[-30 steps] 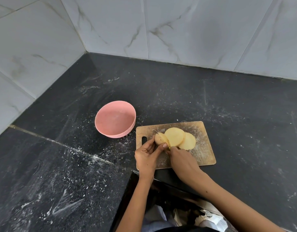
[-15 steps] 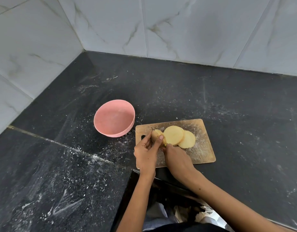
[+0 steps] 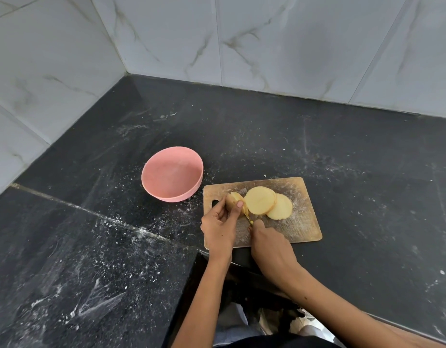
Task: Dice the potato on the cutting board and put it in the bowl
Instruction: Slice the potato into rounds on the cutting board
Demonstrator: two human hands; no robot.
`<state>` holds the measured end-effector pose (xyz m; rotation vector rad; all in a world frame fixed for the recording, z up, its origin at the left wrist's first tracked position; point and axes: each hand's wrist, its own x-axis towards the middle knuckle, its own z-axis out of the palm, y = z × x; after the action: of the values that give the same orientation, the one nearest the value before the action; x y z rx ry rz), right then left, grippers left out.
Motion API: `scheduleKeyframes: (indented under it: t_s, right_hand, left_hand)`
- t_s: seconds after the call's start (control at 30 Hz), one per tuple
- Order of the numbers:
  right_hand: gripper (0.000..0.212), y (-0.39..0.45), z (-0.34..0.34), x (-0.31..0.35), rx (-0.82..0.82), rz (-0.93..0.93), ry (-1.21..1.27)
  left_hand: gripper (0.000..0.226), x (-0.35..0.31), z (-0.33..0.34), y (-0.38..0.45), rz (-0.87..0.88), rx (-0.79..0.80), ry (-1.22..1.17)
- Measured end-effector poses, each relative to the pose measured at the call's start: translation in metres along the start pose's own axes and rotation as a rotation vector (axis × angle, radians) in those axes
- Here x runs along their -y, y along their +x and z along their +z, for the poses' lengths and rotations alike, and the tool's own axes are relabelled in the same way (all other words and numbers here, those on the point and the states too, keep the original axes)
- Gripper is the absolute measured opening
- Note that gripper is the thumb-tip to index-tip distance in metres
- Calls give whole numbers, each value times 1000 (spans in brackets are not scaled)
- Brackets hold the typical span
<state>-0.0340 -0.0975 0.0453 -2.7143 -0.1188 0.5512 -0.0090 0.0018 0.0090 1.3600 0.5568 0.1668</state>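
A wooden cutting board lies on the black counter. On it my left hand pinches the remaining end piece of potato between thumb and fingers. My right hand grips a knife with a yellow handle; its blade sits against the right face of that piece and is mostly hidden. Two round potato slices lean overlapping just right of the blade. An empty pink bowl stands left of the board.
White marble-look tiled walls close the counter at the back and left. The dark counter is dusted with white specks. Its front edge runs under my forearms, with clothing visible below.
The camera shifted slightly. The potato end piece looks a little smaller and my hands have edged left along the board; the two slices stay in place.
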Motion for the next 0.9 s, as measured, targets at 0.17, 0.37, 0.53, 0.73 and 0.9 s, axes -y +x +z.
scheduleKeyframes:
  t_s: [0.17,0.37,0.53,0.73,0.9]
  right_hand:
    - [17,13,1,7,13,16,12]
    - [23,14,3,4,21,9,2]
    - [31,5,7,-5,24,22,-5]
    - [31,16,8,6,17,28,-26]
    - [22,4,14,-1,11,70,-83]
  left_hand:
    - [50,-1,-2,-2,30,-8,32]
    - [47,-1,-3,-3,42,-4,31]
    - [45,-2,-4,-3,15,-1,13]
    - [47,-1,-3,-1,15,-5,26]
    - [48,1,-6,-1,6,13,10]
